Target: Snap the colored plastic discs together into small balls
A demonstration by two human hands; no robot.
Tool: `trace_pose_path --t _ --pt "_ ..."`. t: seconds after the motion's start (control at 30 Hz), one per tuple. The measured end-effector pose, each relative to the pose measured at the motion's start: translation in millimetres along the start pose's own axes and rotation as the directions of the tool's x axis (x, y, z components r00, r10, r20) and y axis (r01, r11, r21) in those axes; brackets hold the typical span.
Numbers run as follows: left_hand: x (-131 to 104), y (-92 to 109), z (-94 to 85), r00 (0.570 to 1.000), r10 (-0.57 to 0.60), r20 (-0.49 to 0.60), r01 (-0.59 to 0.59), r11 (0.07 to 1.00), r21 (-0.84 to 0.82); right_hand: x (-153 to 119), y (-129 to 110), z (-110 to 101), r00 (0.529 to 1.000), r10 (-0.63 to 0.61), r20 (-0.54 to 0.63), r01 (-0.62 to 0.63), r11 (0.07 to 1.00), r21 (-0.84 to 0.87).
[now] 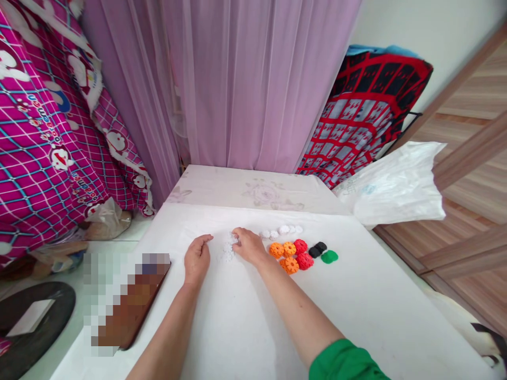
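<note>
A small cluster of white flower-shaped pieces [228, 252] lies on the white tabletop between my hands. At the top of this cluster my right hand [250, 246] is closed, its thumb and fingertips pinching a white piece [234, 238]. My left hand [197, 258] rests on the cloth just left of the cluster, index finger stretched toward it and thumb apart, with nothing visible in it. Beyond my right wrist are a row of white pieces [284, 230], orange flower-shaped pieces [291, 264], red pieces [304, 260], black pieces [317, 250] and a green piece [329, 257].
A pixelated, dark-edged flat object [134, 311] lies at the table's left side. A white plastic bag [396, 184] hangs by the far right corner. Purple curtains [245, 89] stand behind the table [245, 327], and a wooden cabinet [471, 174] is on the right.
</note>
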State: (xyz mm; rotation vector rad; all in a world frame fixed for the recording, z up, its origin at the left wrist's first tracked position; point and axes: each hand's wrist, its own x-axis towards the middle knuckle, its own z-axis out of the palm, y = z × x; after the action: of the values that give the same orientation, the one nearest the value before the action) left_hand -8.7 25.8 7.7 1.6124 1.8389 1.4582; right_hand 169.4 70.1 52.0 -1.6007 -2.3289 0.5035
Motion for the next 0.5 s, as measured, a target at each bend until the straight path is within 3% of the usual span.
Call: trace_pose_path --t 0.1,0.2,0.3,0.4,0.5 --pt "0.3 -0.9 -0.3 1.000 -0.001 0.005 0.001 1.000 0.009 -5.9 -3.0 -6.0 1.000 0.023 -0.013 -0.023 1.000 -0.010" --pt "0.7 -2.7 0.0 1.000 -0.002 0.003 0.002 1.000 0.018 -13.7 9.9 -27.2 0.996 0.057 -0.074 -0.055 0.998 0.029" --pt "1.5 -5.3 0.6 1.000 0.009 0.003 -0.009 1.000 0.021 -22.2 46.5 -60.7 0.972 0.149 -0.184 -0.138 0.988 0.071" --pt "2.4 -7.5 0.9 1.000 0.015 0.015 -0.015 0.999 0.035 -30.0 96.3 -92.8 0.919 0.296 -0.260 -0.296 0.954 0.042" --pt "3.2 -8.0 0.8 1.000 0.011 0.020 -0.012 0.999 0.052 -35.1 137.5 -109.7 0.894 0.353 -0.278 -0.374 0.927 -0.025"
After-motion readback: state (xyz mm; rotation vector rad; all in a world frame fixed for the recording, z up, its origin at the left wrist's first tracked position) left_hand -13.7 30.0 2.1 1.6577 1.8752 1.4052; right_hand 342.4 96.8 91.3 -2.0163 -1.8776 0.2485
